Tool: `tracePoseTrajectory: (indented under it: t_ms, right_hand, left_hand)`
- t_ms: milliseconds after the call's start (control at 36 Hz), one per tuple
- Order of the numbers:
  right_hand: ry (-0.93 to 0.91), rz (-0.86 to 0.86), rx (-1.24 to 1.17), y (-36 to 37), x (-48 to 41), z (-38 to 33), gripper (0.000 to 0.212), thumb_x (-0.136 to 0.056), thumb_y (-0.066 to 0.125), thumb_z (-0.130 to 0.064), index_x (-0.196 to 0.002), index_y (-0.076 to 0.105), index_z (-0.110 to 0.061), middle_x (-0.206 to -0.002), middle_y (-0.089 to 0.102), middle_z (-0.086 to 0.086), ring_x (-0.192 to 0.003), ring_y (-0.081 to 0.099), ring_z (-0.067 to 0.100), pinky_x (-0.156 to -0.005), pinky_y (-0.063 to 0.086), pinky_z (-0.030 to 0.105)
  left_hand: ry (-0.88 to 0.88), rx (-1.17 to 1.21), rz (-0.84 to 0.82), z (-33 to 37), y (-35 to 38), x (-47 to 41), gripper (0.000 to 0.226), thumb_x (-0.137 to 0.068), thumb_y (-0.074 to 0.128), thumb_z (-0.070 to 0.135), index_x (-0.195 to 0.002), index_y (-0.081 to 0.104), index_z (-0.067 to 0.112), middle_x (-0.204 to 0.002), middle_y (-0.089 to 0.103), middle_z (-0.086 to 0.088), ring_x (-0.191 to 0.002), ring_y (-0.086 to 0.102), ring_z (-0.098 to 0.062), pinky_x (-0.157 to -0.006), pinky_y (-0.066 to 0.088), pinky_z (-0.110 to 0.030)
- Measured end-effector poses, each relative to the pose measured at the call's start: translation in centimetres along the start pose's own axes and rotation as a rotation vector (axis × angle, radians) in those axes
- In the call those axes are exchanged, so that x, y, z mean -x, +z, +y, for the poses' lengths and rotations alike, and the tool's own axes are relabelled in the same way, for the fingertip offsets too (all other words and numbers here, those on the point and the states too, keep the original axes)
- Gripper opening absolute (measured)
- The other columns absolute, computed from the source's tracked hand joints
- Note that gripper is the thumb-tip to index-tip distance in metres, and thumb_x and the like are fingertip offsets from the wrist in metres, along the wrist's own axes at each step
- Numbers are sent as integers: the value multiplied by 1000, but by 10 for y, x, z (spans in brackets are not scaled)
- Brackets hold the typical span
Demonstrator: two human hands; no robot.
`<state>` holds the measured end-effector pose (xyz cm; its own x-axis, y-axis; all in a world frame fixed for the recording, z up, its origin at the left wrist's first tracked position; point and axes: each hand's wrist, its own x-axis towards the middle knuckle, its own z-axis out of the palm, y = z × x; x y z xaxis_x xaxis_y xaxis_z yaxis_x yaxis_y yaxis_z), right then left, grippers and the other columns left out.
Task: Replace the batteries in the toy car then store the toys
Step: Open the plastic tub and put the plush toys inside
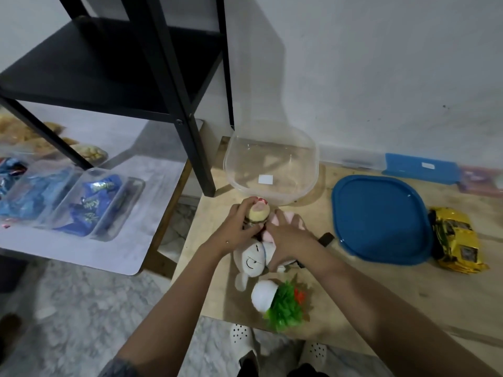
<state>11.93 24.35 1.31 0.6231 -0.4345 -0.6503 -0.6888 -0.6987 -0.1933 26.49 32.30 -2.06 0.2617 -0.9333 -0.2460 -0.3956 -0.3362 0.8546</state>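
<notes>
Both forearms reach forward over the near-left end of the wooden table (394,300), hands close together but not touching. The left hand (239,224) curls its fingers round a small cupcake toy (258,212), holding it upright just above the heap. The right hand (288,238) lies over a pink plush (300,221) with fingers stretched forward and the thumb down by a white plush (251,261). To the left stands a black shelf (109,63) against the pale wall (381,63), with a white side table (81,251) bearing trays of wrapped snacks (92,202). On the wooden table, a blue lid (381,219) lies flat to the right of the hands, and a clear tub (272,164) sits open just beyond them. The yellow toy car (454,240) rests beside the lid's right edge, well apart from both hands. A toy plant (283,306) lies tipped over near the table's front edge.
</notes>
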Motion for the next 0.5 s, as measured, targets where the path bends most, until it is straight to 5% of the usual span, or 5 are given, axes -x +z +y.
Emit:
tracePoseTrajectory:
  t_ms: [83,167,333,500]
  right_hand:
    - [-57,140,-21,7,-3,-1,82,-54,74,-52,-124,38,-29,-139,20,7,-129,16,45,-106,24,58]
    - [-111,208,35,15,-12,2,66,-48,66,-65,-100,46,-30,-124,30,5,-116,31,41,-100,28,59]
    - [-180,222,33,3,-2,10,60,-61,67,-59,-113,48,-34,-129,34,-1,-112,35,35,-99,34,49]
    - [-173,178,145,-3,19,15,58,-68,64,-56,-119,52,-32,-130,38,-1,-112,39,34,-91,40,39]
  left_hand:
    - [-10,-8,44,0,1,-3,55,-87,62,23,-133,35,35,-123,42,-5,-106,46,-12,-85,35,-12]
    - [8,1,63,3,-2,0,52,-87,62,27,-131,37,35,-121,43,-6,-106,47,-13,-87,38,-17]
    - [18,81,192,-3,-15,17,51,-79,58,41,-125,37,48,-124,49,-4,-118,47,-19,-100,44,-41]
    - [20,180,312,6,-8,40,52,-81,56,27,-117,34,58,-124,46,-1,-119,45,-18,-102,42,-41]
